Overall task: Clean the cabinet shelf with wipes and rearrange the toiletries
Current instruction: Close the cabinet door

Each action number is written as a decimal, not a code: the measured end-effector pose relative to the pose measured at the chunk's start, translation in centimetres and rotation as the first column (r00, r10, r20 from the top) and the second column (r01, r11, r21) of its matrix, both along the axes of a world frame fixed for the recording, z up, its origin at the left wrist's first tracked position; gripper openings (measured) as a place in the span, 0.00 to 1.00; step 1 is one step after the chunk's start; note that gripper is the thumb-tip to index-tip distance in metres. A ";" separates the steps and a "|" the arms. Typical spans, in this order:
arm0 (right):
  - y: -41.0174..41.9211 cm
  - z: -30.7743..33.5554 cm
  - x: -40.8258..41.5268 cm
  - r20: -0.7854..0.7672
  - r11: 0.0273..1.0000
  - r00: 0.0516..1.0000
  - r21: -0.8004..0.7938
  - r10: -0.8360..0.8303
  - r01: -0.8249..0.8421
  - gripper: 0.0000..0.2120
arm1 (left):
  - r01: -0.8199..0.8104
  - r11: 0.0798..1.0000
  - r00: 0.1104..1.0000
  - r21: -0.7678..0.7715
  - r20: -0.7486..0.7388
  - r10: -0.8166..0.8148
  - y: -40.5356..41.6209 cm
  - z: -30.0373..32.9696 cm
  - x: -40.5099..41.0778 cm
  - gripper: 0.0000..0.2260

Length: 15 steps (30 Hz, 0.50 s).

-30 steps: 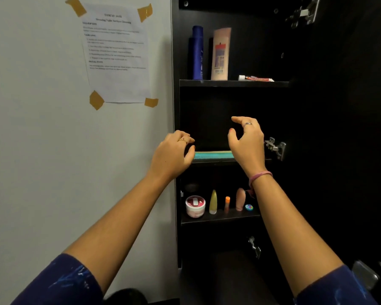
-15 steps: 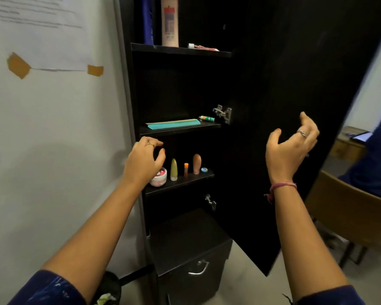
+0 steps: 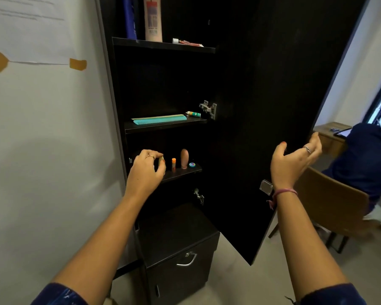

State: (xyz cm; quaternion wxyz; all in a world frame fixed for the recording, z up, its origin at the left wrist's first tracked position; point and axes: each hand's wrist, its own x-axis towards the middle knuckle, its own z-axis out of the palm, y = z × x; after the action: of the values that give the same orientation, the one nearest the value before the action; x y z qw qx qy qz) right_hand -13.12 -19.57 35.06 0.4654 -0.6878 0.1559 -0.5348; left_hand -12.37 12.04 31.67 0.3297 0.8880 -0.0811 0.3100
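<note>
Toiletries reached for on the lower shelf [image 3: 183, 173]
Small bottle [image 3: 161, 160] is pinched by left hand [image 3: 144, 172] (light, tippy; best held mid-body); right hand [image 3: 294, 160] hangs loosely open.

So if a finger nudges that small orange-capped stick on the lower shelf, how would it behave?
The orange-capped stick stands upright, narrow and tall, so it probably tips easily. It looks round, so once down it may roll off the lower shelf. Likely light.

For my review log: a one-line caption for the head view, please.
Left hand reaches the toiletries on the lowest shelf of the open black cabinet, right hand raised, empty, before the door.
</note>
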 end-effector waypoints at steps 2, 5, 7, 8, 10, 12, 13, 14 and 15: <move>-0.6 -0.3 0.2 -0.084 0.998 0.995 0.047 0.053 -0.049 0.31 | -0.004 1.000 1.000 -0.009 -0.012 0.004 -0.2 -0.2 -0.4 0.13; -1.3 -0.5 0.0 -0.167 0.993 0.983 0.099 0.081 -0.065 0.31 | 0.001 1.000 0.999 -0.002 -0.033 -0.001 -0.3 -0.9 -1.1 0.13; -1.5 -0.4 -0.1 -0.167 0.986 0.982 0.153 0.085 -0.060 0.29 | -0.005 1.000 0.999 0.003 -0.041 0.005 0.0 -1.1 -1.4 0.13; -1.7 -0.3 -0.1 -0.153 0.981 0.984 0.186 0.088 -0.059 0.27 | -0.009 1.000 0.999 -0.002 -0.044 0.009 0.3 -1.3 -1.5 0.12; -2.0 -0.1 -0.3 -0.115 0.971 0.989 0.231 0.092 -0.064 0.23 | -0.016 1.000 0.999 -0.009 -0.046 0.016 0.7 -1.5 -1.7 0.12; -2.1 -0.2 -0.6 -0.037 0.966 0.995 0.246 0.092 -0.081 0.16 | -0.018 1.000 0.998 -0.020 -0.053 0.017 1.1 -1.8 -1.8 0.11; -1.9 -0.4 -0.8 -0.004 0.963 0.995 0.252 0.099 -0.095 0.14 | -0.016 0.999 0.998 -0.028 -0.059 0.014 1.2 -2.0 -1.9 0.11; -1.7 -0.4 -1.1 0.024 0.960 0.994 0.258 0.108 -0.110 0.16 | -0.011 0.999 0.998 -0.035 -0.067 0.009 1.1 -2.1 -2.0 0.11; -1.4 -0.6 -1.3 0.038 0.958 0.993 0.262 0.108 -0.114 0.18 | -0.003 0.999 0.997 -0.041 -0.073 0.000 1.0 -2.3 -2.2 0.11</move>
State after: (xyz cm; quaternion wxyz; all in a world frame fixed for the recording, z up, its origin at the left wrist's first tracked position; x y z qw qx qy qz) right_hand -14.44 -20.99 34.43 0.5838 -0.6211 0.1816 -0.4903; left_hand -14.56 13.06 29.36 0.3506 0.8918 -0.0618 0.2791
